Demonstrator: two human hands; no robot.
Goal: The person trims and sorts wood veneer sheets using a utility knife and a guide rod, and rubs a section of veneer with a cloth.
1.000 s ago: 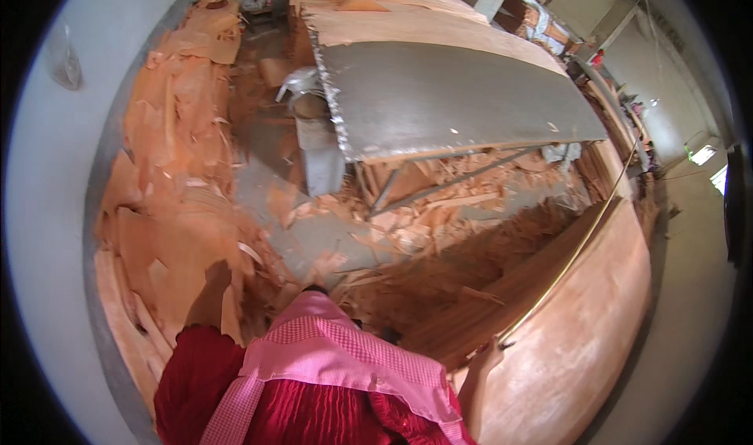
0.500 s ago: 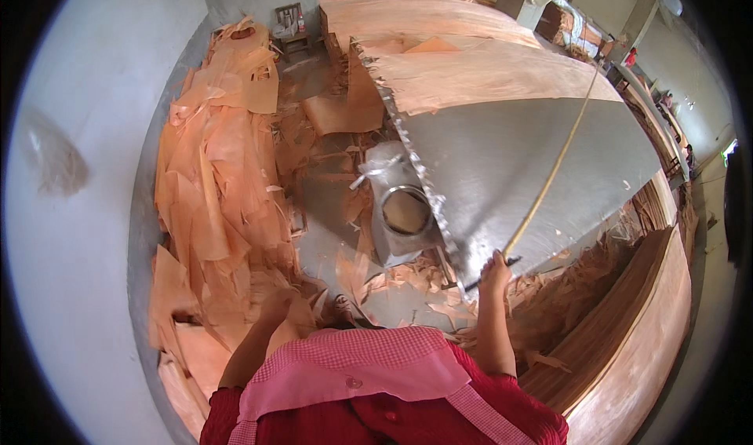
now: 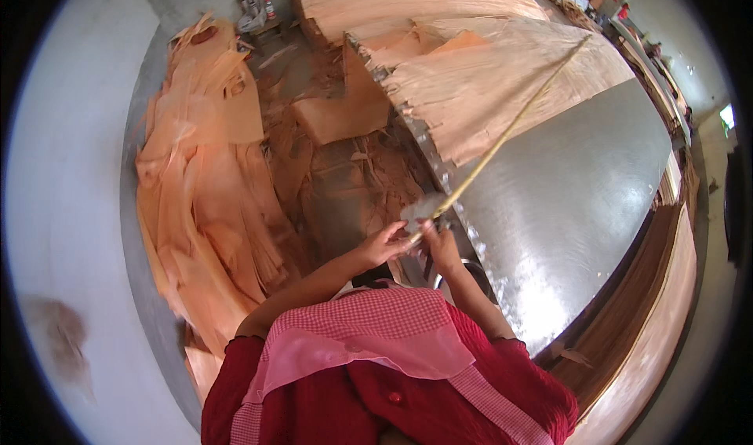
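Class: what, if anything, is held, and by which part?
The right hand holds a long yellow stick by its near end, where the left hand touches it. Hold on the dark item: unclear.

The shirt (image 3: 325, 406) is deep red and crinkly, with puffy sleeves (image 3: 522, 382) and a round red button (image 3: 394, 398). Over it is a pink apron (image 3: 369, 315) with tiny checks on one part, plain pink cloth next to that, and checked straps (image 3: 502, 410)

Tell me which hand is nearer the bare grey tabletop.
Right: the right hand is just left of the tabletop; the left hand is farther left, by the yellowish stick's lower end.
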